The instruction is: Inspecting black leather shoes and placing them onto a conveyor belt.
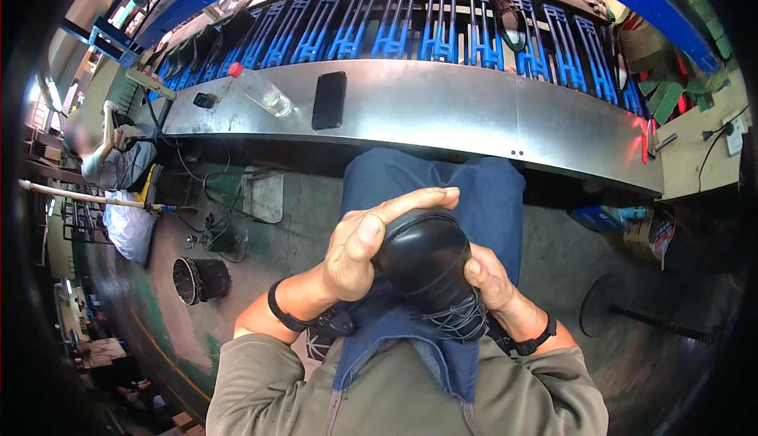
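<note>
A glossy black lace-up shoe [422, 254] is held over my lap, its rounded toe pointing away from me and its loose laces near my body. My left hand [355, 250] lies along the left side of the toe, its fingers reaching round the far edge and its thumb raised. On the right side my right hand [491, 278] grips the shoe, with the thumb on the upper and the other fingers mostly hidden beneath. A second black thing with laces [333, 324] shows partly under my left wrist.
Ahead runs a metal ledge [410, 108] bearing a black phone [329, 100] and a clear bottle [264, 92]. Behind it stand blue racks [395, 29], with a dark shoe [507, 17] on one. A black bucket [201, 280] stands left; another person [118, 155] sits beyond.
</note>
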Available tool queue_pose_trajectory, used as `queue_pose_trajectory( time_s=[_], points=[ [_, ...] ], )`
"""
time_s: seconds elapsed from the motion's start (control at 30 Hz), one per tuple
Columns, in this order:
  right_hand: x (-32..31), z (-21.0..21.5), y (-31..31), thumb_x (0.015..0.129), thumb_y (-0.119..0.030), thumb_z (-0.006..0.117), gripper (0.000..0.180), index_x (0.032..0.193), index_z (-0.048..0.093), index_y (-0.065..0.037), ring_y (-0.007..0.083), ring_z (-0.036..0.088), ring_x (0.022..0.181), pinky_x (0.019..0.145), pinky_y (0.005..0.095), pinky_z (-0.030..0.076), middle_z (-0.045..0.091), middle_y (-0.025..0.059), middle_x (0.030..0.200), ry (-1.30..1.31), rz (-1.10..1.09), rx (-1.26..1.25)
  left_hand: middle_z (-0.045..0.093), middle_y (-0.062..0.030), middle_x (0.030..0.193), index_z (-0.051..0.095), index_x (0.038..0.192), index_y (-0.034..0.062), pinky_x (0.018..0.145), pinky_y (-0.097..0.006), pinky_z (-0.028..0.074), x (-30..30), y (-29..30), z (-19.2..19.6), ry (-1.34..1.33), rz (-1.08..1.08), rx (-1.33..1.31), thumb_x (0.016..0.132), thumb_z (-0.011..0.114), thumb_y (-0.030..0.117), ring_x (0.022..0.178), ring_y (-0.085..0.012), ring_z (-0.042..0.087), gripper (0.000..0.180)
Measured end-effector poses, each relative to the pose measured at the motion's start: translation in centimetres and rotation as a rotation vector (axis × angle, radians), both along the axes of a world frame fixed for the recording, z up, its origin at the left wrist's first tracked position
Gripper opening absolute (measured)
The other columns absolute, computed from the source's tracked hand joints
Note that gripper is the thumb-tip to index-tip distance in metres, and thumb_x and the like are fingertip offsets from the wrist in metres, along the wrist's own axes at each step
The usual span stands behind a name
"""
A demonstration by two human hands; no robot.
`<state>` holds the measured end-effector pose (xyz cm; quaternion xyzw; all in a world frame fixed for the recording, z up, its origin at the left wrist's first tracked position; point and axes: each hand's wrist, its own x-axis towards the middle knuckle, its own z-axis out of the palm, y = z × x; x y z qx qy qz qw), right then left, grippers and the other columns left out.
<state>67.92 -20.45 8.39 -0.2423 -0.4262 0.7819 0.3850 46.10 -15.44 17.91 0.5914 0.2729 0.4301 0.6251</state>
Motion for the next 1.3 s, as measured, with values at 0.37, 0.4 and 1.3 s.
queue_pose_trajectory(
  time_s=[0.37,0.4,1.3],
  points=[
    [0.5,-0.2,-0.3,0.101,-0.053,0.051,0.075,0.145,0.044,0.008,0.0182,0.055,0.121,0.104,0.0319,0.043,0.058,0.0135,0.135,0.011,-0.075,-0.045,0.061,-0.0309,0.130,0.040,0.143,-0.0101,0.098,-0.041,0.054,0.8,0.2,-0.4,0.402,0.202,0.661,0.090,0.073,0.017,0.117,-0.0361,0.066,0.069],
    [0.5,-0.1,-0.4,0.101,-0.053,0.051,0.074,0.144,0.045,0.008,0.0181,0.056,0.120,0.103,0.0316,0.044,0.059,0.0135,0.134,0.016,-0.079,-0.067,0.060,-0.0317,0.131,0.037,0.145,-0.0100,0.097,-0.041,0.054,1.0,0.3,-0.6,0.410,0.206,0.692,0.091,0.073,0.018,0.116,-0.0361,0.066,0.071],
    [-0.2,1.9,0.6,0.104,-0.034,0.050,0.037,0.117,0.057,0.000,0.0347,0.072,0.066,0.053,0.0378,0.064,0.068,0.0197,0.088,0.045,-0.412,-0.312,0.055,-0.0340,0.134,0.030,0.149,-0.0136,0.085,-0.042,0.057,3.5,2.6,-3.8,0.479,0.066,0.700,0.081,0.081,0.039,0.100,-0.0423,0.069,0.100]
  ],
)
